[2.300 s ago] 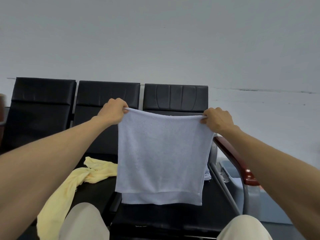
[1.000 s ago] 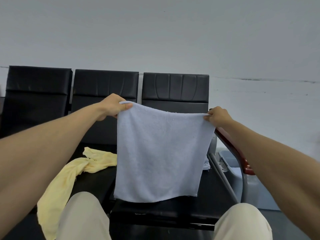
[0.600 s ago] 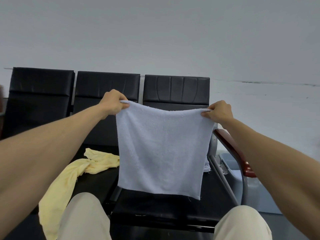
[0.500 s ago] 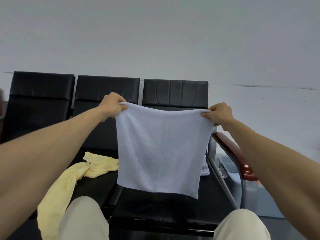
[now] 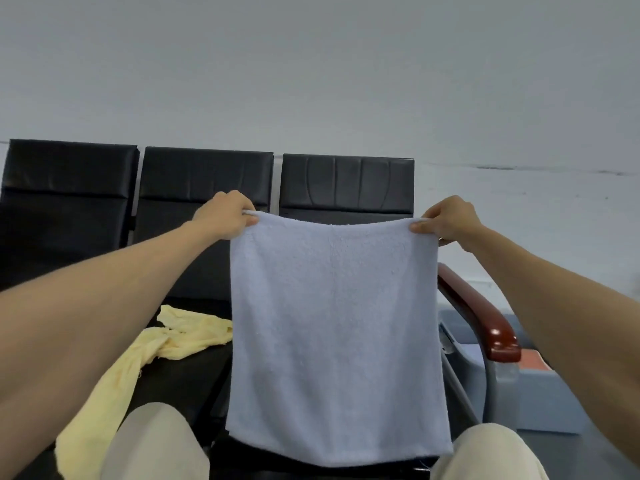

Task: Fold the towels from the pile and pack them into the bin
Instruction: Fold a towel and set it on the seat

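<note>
Person faces a row of black seats [image 5: 207, 178], both arms stretched out. Left hand [image 5: 225, 214] pinches the top left corner of a pale blue towel [image 5: 332, 323], fingers curled over the edge; right hand [image 5: 446, 220] pinches the top right corner the same way. Towel hangs flat in the air between the hands, in front of the right-most seat, lower edge down by the right knee [image 5: 485, 452]. Yellow towel [image 5: 149, 355] lies crumpled on the middle seat, trailing toward the left knee [image 5: 156, 441]. Red armrest [image 5: 478, 313] just right of the blue towel. Grey-blue bin [image 5: 540, 403] on the floor beyond the armrest, partly hidden by the right forearm
</note>
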### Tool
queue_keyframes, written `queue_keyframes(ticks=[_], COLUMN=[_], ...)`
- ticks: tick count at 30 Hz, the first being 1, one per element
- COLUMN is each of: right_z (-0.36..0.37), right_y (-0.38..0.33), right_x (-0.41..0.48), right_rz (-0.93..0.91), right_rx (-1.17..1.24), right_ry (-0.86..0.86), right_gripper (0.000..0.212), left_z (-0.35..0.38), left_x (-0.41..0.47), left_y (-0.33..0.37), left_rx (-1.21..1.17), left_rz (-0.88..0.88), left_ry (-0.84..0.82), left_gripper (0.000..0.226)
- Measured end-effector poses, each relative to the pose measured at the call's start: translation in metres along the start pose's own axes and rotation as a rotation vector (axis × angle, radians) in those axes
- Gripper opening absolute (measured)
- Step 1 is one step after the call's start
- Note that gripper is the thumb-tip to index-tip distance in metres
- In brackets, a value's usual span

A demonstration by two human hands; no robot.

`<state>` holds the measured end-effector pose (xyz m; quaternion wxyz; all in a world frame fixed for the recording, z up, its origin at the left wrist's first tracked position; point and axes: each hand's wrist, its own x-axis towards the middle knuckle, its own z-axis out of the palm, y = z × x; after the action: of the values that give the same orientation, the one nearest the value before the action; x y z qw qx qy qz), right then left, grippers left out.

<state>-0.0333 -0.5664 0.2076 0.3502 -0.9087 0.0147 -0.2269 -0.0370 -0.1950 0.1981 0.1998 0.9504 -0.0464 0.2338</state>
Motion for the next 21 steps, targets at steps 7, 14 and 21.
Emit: queue_keyframes(ticks=[7, 14, 21], right_z=[0.078, 0.137, 0.162], right_y=[0.07, 0.123, 0.166], right_x=[0.015, -0.012, -0.072], right_rz=[0.056, 0.123, 0.041], right_rx=[-0.232, -0.085, -0.238], right_ry=[-0.082, -0.159, -0.31], right_gripper=[0.021, 0.011, 0.016], left_z=[0.103, 0.177, 0.2], left_x=[-0.002, -0.034, -0.096], left_y=[-0.019, -0.053, -0.073], left_rx=[-0.303, -0.499, -0.321], left_rz=[-0.231, -0.25, -0.011], left_ry=[-0.087, -0.108, -0.323], left_gripper=[0.008, 0.013, 0.008])
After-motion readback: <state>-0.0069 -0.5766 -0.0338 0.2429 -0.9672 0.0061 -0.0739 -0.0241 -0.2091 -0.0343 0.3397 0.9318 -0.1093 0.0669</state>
